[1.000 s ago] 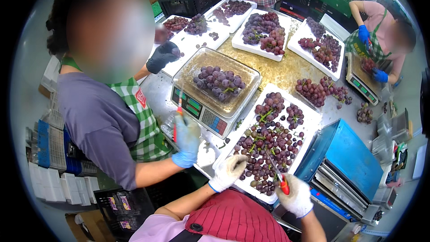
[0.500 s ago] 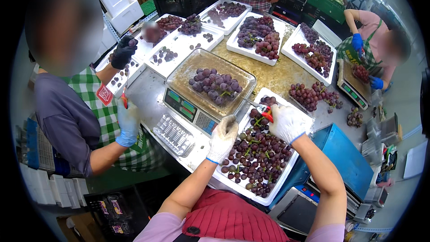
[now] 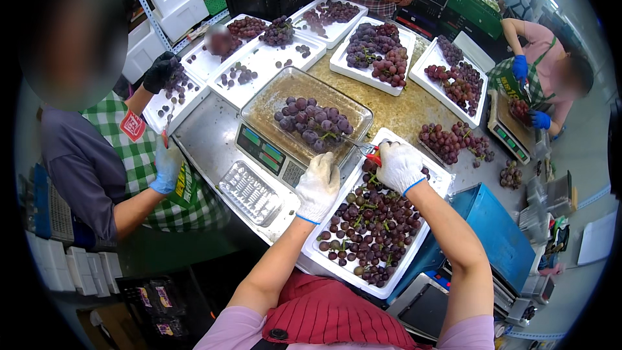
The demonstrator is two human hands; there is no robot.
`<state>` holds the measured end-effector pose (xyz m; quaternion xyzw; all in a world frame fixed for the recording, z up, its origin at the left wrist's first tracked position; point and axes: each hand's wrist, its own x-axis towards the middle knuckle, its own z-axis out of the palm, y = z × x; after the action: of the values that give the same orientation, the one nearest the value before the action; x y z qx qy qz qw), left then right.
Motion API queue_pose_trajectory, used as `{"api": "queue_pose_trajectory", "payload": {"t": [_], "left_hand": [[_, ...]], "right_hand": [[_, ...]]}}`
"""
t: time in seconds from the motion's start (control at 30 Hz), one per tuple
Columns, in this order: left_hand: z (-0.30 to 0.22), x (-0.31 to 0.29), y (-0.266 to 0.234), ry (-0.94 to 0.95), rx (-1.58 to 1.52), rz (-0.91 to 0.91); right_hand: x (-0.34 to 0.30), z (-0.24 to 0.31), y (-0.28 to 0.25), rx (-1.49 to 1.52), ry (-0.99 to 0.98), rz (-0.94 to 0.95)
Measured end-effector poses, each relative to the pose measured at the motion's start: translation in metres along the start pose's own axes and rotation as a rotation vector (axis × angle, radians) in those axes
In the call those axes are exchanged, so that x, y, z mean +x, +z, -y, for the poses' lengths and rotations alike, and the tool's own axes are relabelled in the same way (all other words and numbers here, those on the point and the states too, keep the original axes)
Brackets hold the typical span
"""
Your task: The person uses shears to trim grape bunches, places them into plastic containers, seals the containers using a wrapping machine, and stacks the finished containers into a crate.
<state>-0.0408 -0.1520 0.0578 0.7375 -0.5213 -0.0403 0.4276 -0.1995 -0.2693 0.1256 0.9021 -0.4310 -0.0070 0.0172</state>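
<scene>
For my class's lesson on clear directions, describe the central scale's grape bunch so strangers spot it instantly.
On the metal table, find the central scale, beyond and left of the nearest white tray. On its brownish pan lies a purple grape bunch. Unlike the grapes crowding that tray, it sits alone on the pan.

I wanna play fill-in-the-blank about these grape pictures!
The person's white-gloved right hand holds metal scissors with ____ handles.
A bunch of round purple grapes lies on a ____ with green-lit displays.
The co-worker in dark-grey sleeves wears gloves coloured light blue and ____.

Missing words: red; scale; black.
</scene>
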Motion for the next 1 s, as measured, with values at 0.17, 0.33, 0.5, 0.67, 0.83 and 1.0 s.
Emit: {"api": "queue_pose_trajectory", "payload": {"t": [0.17,0.33,0.5,0.67,0.83,1.0], "left_hand": [[0.005,0.003,0.004,0.027,0.013,0.041],[0.013,0.004,0.01,0.056,-0.002,-0.002],[0.015,0.003,0.007,0.05,-0.029,-0.04],[0.015,0.005,0.002,0.063,-0.046,-0.075],[0.016,0.007,-0.001,0.084,-0.039,-0.025],[0.023,0.007,-0.002,0.117,0.02,0.006]], "right_hand": [[0.006,0.002,-0.01,-0.013,0.008,0.05],[0.011,0.003,-0.017,-0.081,-0.008,0.1],[0.004,-0.008,-0.032,-0.078,0.011,0.179],[0.001,-0.01,-0.028,-0.154,-0.061,0.06],[0.011,-0.002,-0.022,-0.207,-0.07,0.045],[0.019,0.009,-0.029,-0.26,-0.098,0.041]]}}
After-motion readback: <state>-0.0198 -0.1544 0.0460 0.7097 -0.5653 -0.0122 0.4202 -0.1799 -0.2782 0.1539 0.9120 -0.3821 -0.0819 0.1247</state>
